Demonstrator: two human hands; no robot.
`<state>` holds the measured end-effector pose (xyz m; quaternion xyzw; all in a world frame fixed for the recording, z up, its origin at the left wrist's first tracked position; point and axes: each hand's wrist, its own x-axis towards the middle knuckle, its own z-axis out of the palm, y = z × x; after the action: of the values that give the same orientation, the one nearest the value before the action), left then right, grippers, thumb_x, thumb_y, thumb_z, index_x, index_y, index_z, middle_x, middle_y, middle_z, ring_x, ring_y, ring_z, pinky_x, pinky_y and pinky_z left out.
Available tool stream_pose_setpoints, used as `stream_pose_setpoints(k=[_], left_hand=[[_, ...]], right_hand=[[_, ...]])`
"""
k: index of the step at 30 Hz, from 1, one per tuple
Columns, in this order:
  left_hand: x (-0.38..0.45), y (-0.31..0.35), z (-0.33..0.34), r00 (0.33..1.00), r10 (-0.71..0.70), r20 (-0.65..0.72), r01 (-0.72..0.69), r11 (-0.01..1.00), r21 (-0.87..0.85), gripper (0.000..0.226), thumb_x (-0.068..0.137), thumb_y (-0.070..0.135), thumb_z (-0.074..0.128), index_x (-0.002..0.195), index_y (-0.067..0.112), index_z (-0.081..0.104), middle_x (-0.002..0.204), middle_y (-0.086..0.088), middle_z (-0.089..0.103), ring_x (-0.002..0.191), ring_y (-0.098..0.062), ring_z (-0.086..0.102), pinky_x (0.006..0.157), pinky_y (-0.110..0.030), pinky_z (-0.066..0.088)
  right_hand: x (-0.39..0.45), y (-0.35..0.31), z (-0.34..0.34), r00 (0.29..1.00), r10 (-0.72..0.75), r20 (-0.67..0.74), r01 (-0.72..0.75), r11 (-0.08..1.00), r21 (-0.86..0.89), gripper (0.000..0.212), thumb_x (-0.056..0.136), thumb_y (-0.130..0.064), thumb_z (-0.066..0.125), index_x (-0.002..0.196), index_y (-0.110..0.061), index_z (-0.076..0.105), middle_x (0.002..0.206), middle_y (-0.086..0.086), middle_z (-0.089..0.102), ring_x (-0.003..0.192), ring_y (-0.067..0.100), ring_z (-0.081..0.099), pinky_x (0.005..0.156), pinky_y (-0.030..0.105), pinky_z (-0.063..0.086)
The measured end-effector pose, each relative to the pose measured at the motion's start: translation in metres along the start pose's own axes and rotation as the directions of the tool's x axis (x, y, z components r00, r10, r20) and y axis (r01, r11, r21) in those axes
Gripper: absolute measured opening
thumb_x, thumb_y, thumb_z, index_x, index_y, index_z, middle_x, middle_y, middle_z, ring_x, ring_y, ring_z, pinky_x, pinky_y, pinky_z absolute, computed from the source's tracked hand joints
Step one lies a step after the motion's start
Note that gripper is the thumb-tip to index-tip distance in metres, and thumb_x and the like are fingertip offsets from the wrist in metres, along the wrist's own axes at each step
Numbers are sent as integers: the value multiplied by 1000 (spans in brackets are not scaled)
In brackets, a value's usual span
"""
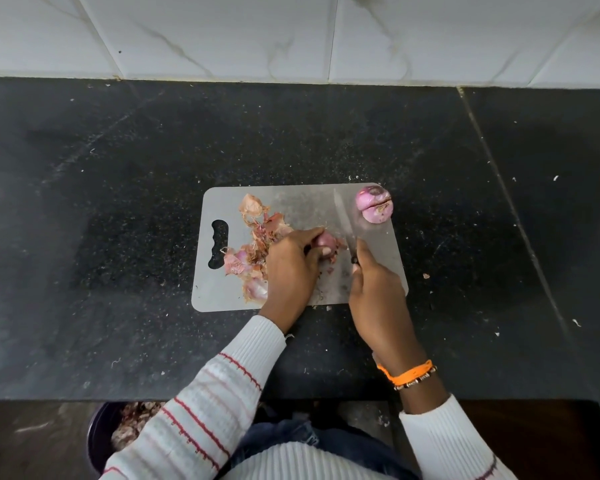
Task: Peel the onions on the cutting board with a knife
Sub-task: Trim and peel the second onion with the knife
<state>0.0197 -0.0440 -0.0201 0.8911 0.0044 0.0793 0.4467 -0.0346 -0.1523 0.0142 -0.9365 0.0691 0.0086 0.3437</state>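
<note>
My left grip (293,268) curls round a red onion (326,242) at the middle of the cutting board (291,202). My right grip (374,289) clasps the knife (343,220), blade flat on the board beside that onion. A peeled onion (374,204) sits at the board's far right corner; skins (253,237) lie toward its handle slot.

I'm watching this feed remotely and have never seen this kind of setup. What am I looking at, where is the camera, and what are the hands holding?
There is one picture, from a wide-angle camera worn on a person's head, looking down at their own two hands. No machine is involved. On the dark counter lies a grey cutting board. The left hand grips an onion that is being peeled. The right hand holds a knife, its blade pointing away from the person. A peeled onion sits at the board's far right corner, and loose onion skins lie on its left half. A bin of peelings stands below the counter.
</note>
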Motion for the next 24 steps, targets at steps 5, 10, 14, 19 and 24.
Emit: stream_pose_setpoints(k=[5, 10, 14, 19, 24], left_hand=[[0, 0, 1, 999, 26, -20, -26, 1000, -2, 31, 78, 5, 71, 108, 11, 71, 99, -7, 73, 86, -18, 67, 77, -14, 42], [-1, 2, 2, 996, 84, -40, -84, 996, 2, 30, 74, -1, 72, 103, 6, 72, 93, -10, 73, 77, -15, 65, 73, -6, 37], [0, 2, 2, 995, 85, -45, -85, 996, 8, 30, 74, -1, 72, 103, 5, 72, 94, -12, 73, 78, -19, 66, 75, -6, 36], [1, 2, 2, 991, 131, -34, -131, 991, 20, 22, 71, -3, 71, 91, 5, 75, 82, -11, 73, 69, -13, 60, 68, -11, 39], [1, -2, 5, 986, 164, -24, -163, 985, 54, 25, 69, -5, 71, 90, 7, 75, 77, -9, 71, 65, -17, 60, 66, -10, 36]], right_hand=[[-6, -2, 4, 998, -8, 58, 11, 999, -48, 54, 98, -9, 40, 149, -14, 22, 104, 13, 61, 96, 27, 60, 82, 38, 48], [-9, -5, 4, 996, -3, 90, 13, 993, -114, 60, 96, -9, 42, 150, -14, 17, 109, 12, 59, 100, 27, 59, 86, 41, 48], [-9, -7, 4, 994, 8, 107, 7, 991, -137, 62, 96, -10, 42, 151, -14, 14, 111, 13, 59, 102, 28, 57, 87, 41, 47], [-13, -8, 1, 992, 5, 129, 13, 990, -139, 62, 95, -8, 43, 150, -13, 14, 107, 13, 60, 100, 28, 58, 86, 39, 47], [2, -5, 2, 991, 3, 133, 14, 992, -123, 58, 97, -8, 38, 150, -17, 17, 100, 13, 63, 95, 28, 60, 78, 34, 43]])
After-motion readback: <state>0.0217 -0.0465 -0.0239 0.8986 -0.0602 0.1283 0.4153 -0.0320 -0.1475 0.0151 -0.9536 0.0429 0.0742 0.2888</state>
